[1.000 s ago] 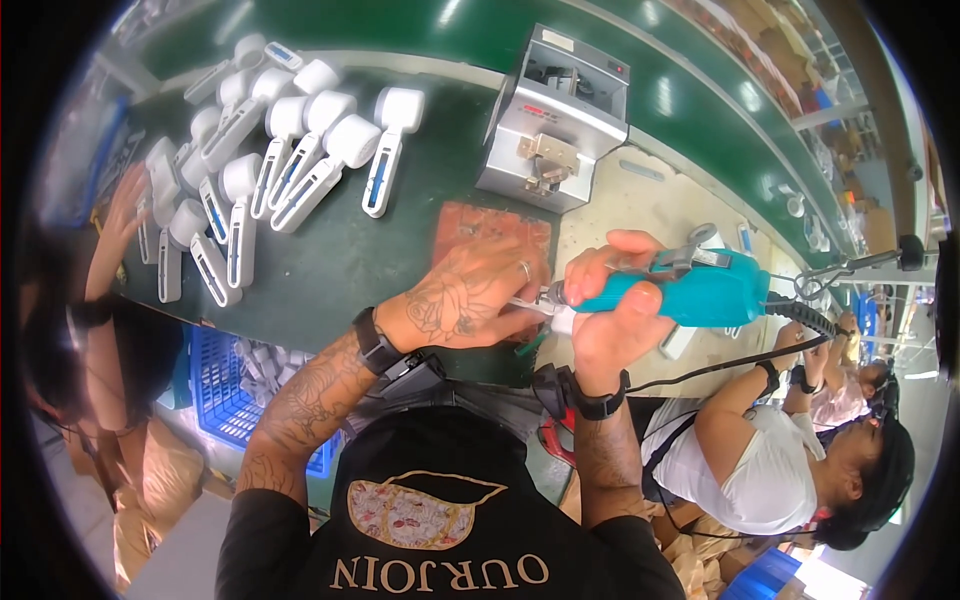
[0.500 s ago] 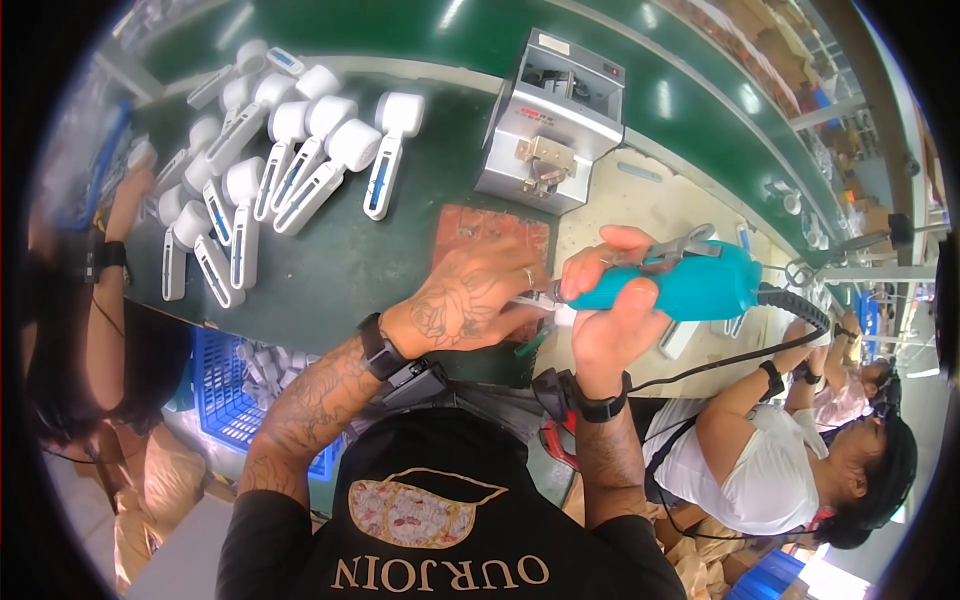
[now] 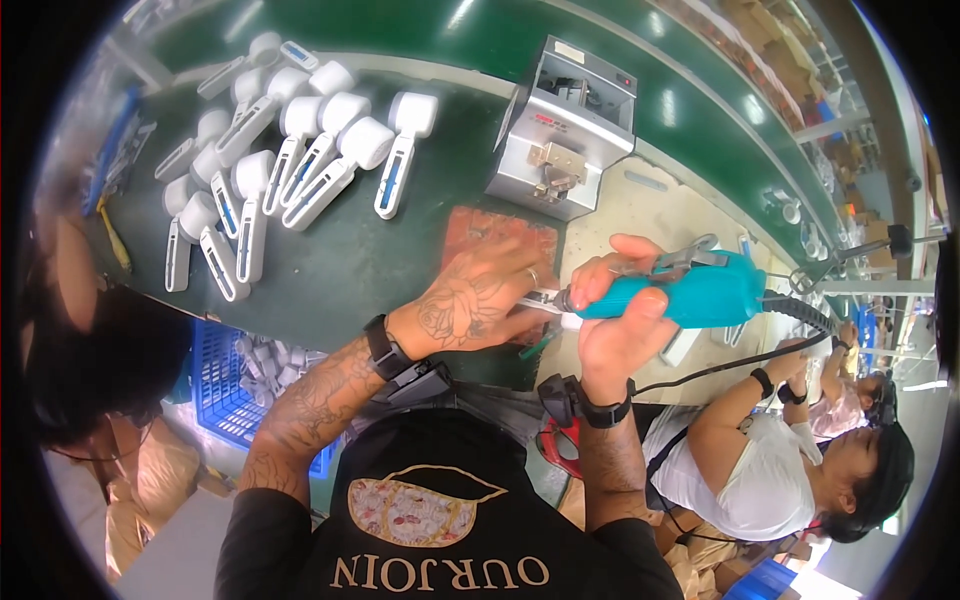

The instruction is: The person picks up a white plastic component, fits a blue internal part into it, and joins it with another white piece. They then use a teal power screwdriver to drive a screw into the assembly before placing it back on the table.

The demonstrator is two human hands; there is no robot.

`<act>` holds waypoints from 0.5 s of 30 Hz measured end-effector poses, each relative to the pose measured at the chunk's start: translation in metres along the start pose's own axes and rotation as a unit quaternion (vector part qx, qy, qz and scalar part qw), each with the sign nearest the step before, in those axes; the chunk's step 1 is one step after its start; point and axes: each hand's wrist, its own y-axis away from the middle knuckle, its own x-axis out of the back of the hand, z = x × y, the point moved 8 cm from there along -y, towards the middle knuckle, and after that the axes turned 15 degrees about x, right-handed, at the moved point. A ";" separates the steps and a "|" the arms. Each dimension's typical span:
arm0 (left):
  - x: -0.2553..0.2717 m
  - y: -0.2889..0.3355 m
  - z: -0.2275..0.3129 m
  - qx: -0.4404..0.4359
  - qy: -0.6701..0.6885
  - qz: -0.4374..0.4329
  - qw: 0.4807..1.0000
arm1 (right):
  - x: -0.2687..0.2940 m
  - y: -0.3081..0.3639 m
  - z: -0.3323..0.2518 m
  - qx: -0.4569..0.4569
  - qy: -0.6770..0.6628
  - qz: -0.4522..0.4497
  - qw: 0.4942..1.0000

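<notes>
A teal electric screwdriver [image 3: 700, 290] lies nearly level in my right hand [image 3: 622, 325], whose fingers and thumb wrap its body. Its tip points left, meeting a small white plastic part [image 3: 541, 298]. My left hand [image 3: 470, 305] pinches that part between thumb and fingers, and much of it is hidden by the fingers. Under and beyond my left hand lies a reddish-brown pad [image 3: 500, 232]. To the left, several white handheld devices with round heads [image 3: 362, 145] and slotted handles lie in a loose group on the dark green tabletop [image 3: 340, 270].
A grey metal machine [image 3: 565, 130] stands beyond my hands. The screwdriver's black cord [image 3: 725, 372] runs off to the right. A blue crate [image 3: 222, 385] of grey-white parts sits below the table's left edge. Co-workers sit on both sides; one wears a white shirt [image 3: 750, 475].
The co-worker's hand at the far left has moved away from the white devices, and a yellow-handled tool shows there. The whole view has shifted slightly. My hands keep the same grip.
</notes>
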 end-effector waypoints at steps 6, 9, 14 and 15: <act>-0.003 -0.001 -0.004 0.014 0.002 -0.013 1.000 | -0.002 0.001 0.002 -0.001 -0.015 -0.018 1.000; -0.004 -0.001 -0.004 0.004 0.003 -0.018 1.000 | -0.004 0.000 0.001 0.003 -0.014 -0.031 0.999; -0.002 -0.003 -0.003 0.001 0.016 -0.019 1.000 | -0.009 0.000 0.001 -0.006 -0.003 -0.074 0.997; -0.002 -0.004 -0.003 0.005 0.014 -0.025 1.000 | -0.010 -0.001 0.001 -0.005 -0.004 -0.073 0.997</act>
